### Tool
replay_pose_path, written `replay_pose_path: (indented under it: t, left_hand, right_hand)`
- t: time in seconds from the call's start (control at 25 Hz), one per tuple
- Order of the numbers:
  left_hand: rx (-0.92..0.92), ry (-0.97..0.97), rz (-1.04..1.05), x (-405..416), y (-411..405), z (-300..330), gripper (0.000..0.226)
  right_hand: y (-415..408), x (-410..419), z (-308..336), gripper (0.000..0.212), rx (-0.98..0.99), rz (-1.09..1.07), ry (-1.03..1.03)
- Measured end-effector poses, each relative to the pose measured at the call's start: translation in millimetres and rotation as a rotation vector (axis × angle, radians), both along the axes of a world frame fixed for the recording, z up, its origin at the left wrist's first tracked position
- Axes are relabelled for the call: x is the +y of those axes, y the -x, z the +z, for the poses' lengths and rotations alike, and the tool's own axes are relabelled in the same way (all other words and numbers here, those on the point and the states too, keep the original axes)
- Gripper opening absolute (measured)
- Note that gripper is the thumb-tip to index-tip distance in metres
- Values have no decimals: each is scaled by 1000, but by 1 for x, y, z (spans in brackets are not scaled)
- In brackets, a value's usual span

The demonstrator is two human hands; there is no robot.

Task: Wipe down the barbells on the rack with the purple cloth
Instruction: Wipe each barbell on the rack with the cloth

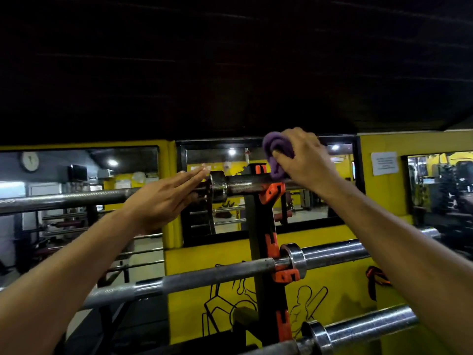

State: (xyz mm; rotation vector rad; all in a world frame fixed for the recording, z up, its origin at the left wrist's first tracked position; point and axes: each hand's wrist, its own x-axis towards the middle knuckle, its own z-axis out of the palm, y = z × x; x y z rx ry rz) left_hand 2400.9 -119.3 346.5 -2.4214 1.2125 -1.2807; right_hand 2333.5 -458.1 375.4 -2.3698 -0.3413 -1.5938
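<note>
Right hand point(304, 160) grip bunches purple cloth point(275, 152) on top barbell point(245, 184); left hand point(163, 198) flat; wall notice point(384, 163) unreadable.

Wall notice point(384, 163) text too small to read; lowest barbell point(358, 329) cut off below.

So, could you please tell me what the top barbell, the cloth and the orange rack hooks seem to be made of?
Top barbell: dull, worn steel, apparently; dark patches, weak shine.
Purple cloth: soft fabric, possibly microfibre; it bunches into rolls in the right hand.
Orange rack hooks: matte orange, plastic or painted metal; unclear.
</note>
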Motion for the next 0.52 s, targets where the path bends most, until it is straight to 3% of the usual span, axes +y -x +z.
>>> replay_pose_path:
  t: [0.16,0.24,0.4,0.52]
  left_hand:
    - [-128,-89,108,11,5,-5,62]
    - [-137,-66,112,5,7,-5,64]
    - [17,-92,97,16,6,6,88]
    - [4,-200,96,34,0,12,77]
  right_hand:
    - [-21,75,-15,49,245,-266,75]
    - [-26,98,-25,48,200,-299,88]
    - [-14,91,-50,58,78,-215,168]
    - [-13,66,-35,52,145,-388,83]
